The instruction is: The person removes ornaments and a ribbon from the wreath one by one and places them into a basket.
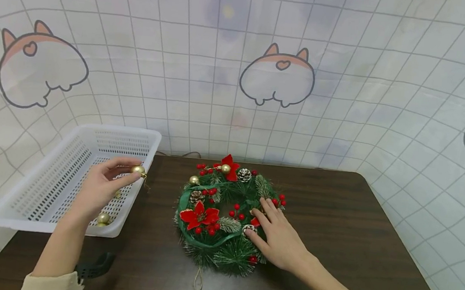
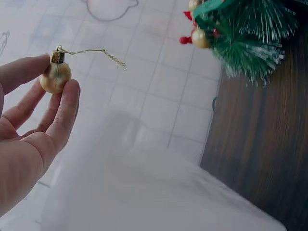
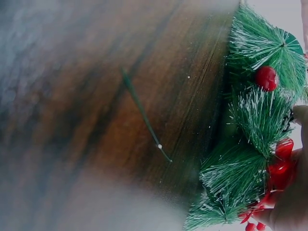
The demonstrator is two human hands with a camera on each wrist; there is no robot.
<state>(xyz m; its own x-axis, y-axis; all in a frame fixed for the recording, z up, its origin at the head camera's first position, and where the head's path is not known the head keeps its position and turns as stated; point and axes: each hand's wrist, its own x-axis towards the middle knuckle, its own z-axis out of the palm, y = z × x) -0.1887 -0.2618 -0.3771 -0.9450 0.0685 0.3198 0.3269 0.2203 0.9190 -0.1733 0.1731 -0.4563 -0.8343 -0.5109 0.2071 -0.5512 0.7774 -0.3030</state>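
My left hand [image 1: 104,181] pinches a small gold ball ornament [image 2: 56,78] between thumb and fingers, over the right side of the white basket [image 1: 154,149]. A thin gold string dangles from the ornament's cap. On the table lies a green Christmas wreath [image 1: 234,257] with red flowers, red berries, pinecones, gold balls and a green ribbon. My right hand [image 1: 278,238] rests on the wreath's right side, fingers spread over the greenery near a pinecone and a red flower. In the right wrist view only part of that hand shows, at the right edge.
More gold balls [image 1: 103,218] lie inside the basket, at its near right corner. A twine loop [image 1: 198,282] sticks out from the wreath's near edge onto the dark wooden table [image 1: 335,211]. Behind the table hangs a white gridded cloth [image 1: 206,68] with cartoon animals.
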